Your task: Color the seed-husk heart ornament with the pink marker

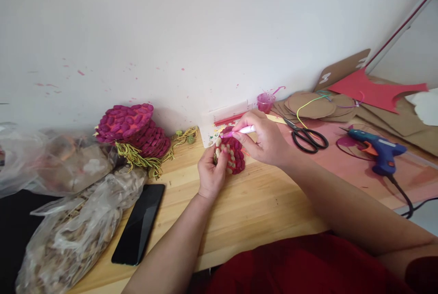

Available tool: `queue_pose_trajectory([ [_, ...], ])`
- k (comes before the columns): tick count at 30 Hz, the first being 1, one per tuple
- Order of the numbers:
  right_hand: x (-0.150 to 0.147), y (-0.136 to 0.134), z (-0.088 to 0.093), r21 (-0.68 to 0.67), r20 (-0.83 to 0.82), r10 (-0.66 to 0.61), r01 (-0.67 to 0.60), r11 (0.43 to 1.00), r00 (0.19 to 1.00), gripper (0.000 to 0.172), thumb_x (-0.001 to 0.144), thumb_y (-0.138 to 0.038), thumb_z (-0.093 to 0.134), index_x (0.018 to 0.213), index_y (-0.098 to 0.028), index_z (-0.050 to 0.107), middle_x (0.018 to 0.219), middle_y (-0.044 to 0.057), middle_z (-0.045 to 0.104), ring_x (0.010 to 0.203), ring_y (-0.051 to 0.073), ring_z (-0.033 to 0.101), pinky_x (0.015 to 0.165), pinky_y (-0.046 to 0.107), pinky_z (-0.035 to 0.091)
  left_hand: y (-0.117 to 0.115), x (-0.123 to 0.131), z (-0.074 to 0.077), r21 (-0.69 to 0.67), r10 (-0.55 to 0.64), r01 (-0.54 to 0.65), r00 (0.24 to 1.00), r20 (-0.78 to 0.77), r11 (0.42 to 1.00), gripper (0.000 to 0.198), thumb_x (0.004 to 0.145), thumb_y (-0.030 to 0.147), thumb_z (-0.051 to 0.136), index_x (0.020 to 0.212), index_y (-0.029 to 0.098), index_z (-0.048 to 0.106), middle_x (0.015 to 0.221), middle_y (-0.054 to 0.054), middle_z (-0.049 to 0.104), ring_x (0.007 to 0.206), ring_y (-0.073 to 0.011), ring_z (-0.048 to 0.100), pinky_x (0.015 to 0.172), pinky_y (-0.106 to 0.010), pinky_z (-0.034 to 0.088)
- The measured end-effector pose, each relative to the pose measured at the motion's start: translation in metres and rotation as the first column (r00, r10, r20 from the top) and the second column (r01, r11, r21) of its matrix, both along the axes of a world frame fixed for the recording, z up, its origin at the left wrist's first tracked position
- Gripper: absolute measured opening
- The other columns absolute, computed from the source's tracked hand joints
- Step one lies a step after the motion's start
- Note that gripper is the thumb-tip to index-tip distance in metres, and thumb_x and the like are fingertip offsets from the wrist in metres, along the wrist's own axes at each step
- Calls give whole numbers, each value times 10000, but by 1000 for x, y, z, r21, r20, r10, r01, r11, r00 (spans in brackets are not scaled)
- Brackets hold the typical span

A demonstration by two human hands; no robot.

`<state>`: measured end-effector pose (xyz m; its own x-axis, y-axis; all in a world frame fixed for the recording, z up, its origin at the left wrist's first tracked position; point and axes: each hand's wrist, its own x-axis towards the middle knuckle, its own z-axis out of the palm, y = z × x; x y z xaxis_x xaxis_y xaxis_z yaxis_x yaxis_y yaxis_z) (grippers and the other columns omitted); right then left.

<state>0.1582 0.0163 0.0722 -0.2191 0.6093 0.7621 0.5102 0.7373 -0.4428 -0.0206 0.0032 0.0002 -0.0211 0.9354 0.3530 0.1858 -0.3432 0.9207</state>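
Note:
My left hand [212, 171] grips a round piece covered in small shells [236, 155], thumb on top, near the middle of the table. Magenta coats the shells on its right side, while those on the left are pale beige. Pinched in my right hand [262, 136] is a white-handled paintbrush [247, 130]; its pink end is at the upper edge of the round piece, and fingers partly hide the rest. Beneath both lies a white sheet [206, 133] with small coloured marks. To the left stands a stack of similar magenta pieces [125, 123] with yellow-green strings [140, 159].
A pink-stained cup [266, 101] stands by the wall. Scissors [306, 138], cardboard discs [310, 105], red paper [371, 86] and a blue glue gun [378, 148] lie right. A phone [139, 223] and a plastic bag of shells [85, 234] lie left.

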Motion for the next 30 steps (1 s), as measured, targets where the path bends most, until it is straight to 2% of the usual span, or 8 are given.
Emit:
queue_pose_trajectory([
  [4,-4,-8,3,90,31,-2,-1,996,1000,46,907,-215,642,904,-235,600,845,43,674,853,222,611,801,397,486,-2,-1,6,125,57,-48,996,-70,991,196,911,360,647,849,193,728,724,-6,567,698,-143,513,711,-248,428],
  [7,-6,-12,5,120,-11,-15,16,993,1000,62,908,-231,650,914,-250,592,852,44,683,851,227,618,761,395,497,-2,0,10,174,81,-68,994,-69,982,160,866,353,698,850,206,759,690,-10,565,693,-158,526,723,-262,438],
  [12,-7,-14,6,107,-61,-10,16,994,998,80,915,-199,642,909,-253,584,819,35,667,825,213,623,740,377,503,-2,0,11,197,96,-81,993,-66,977,123,841,321,717,824,209,765,674,-14,569,681,-159,534,715,-265,443],
  [18,-11,-15,2,102,9,0,-1,995,1000,107,926,-196,598,872,-249,523,791,37,628,794,216,591,739,392,487,-2,1,12,184,92,-83,995,-42,979,147,834,341,725,759,216,746,662,-11,573,685,-161,542,735,-269,458],
  [24,-12,-14,0,101,-41,30,-26,995,999,79,932,-197,604,904,-245,547,823,46,651,820,217,608,752,392,502,-3,0,14,201,103,-90,993,-55,975,170,852,349,708,926,213,780,722,-20,620,695,-159,554,735,-269,458],
  [30,-12,-15,2,133,-64,42,-33,990,997,78,922,-207,621,913,-257,562,809,42,659,803,222,622,736,400,522,-2,1,13,198,105,-97,994,-29,975,145,836,326,722,891,206,783,681,-10,589,673,-157,547,715,-267,456],
])
